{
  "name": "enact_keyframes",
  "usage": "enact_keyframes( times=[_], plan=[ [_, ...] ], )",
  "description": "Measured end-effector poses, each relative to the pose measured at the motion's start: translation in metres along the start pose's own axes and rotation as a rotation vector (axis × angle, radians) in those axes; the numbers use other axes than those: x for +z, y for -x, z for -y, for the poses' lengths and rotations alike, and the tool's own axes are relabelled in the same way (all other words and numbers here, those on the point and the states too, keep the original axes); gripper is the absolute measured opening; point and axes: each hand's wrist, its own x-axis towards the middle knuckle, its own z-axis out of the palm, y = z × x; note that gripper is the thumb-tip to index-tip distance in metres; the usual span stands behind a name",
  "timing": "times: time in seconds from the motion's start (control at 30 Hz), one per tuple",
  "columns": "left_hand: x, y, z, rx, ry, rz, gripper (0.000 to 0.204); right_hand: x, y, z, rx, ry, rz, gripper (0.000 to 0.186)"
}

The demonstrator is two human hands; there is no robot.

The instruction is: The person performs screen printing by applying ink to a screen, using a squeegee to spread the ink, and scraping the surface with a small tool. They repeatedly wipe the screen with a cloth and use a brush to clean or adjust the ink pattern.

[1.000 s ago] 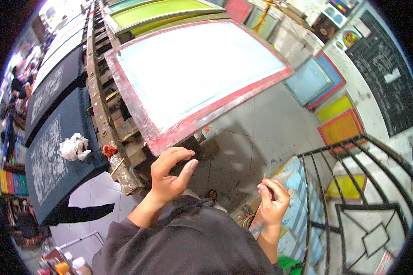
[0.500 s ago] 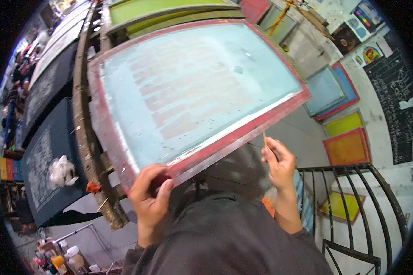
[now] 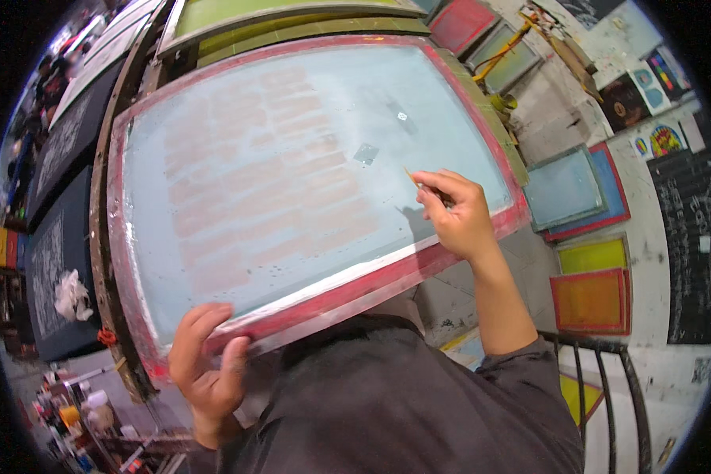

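A silk screen [image 3: 292,278] with a red frame and pale blue mesh lies tilted before me, faint rows of brownish blocks across it. At its near left corner my left hand [image 3: 208,371] grips the rim, fingers over the top and thumb at the near edge. My right hand [image 3: 458,209] pinches a thin, light-brown stick [image 3: 410,175] between thumb and fingers, above the right part of the mesh. Its tip points at the mesh; whether it touches, I cannot tell. Close by, a small dark diamond mark [image 3: 364,155] and a little white spot [image 3: 402,117] show on the mesh.
A wooden rail [image 3: 107,237] runs along the left, with dark printed fabric [image 3: 59,245] and a crumpled white wad [image 3: 73,296] beyond. More screens [image 3: 588,300] lean against the right wall. A black metal railing [image 3: 632,379] stands at lower right.
My right hand has risen from below the screen's near edge to over the mesh, bringing the stick with it. The view has shifted; my left hand stays at the near left corner.
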Motion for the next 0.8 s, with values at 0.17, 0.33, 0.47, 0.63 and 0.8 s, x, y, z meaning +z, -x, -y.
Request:
enact_keyframes(
  times=[0.17,0.33,0.47,0.63,0.8],
  plan=[
    [0.073,-0.056,-0.038,0.153,-0.26,0.373,0.046,-0.002,-0.039,-0.026,-0.31,0.184,0.142,0.019],
    [0.136,-0.055,-0.044,0.013,-0.562,0.376,0.067,-0.005,-0.055,-0.043,-0.51,0.219,0.254,0.022],
    [0.162,-0.042,-0.041,-0.156,-0.566,0.287,0.072,-0.01,-0.063,-0.052,-0.552,0.199,0.346,0.023],
    [0.174,-0.034,-0.04,-0.225,-0.636,0.232,0.075,-0.017,-0.065,-0.055,-0.588,0.189,0.425,0.026],
    [0.173,-0.036,-0.041,-0.233,-0.622,0.227,0.074,-0.013,-0.068,-0.053,-0.595,0.179,0.459,0.028]
  ],
)
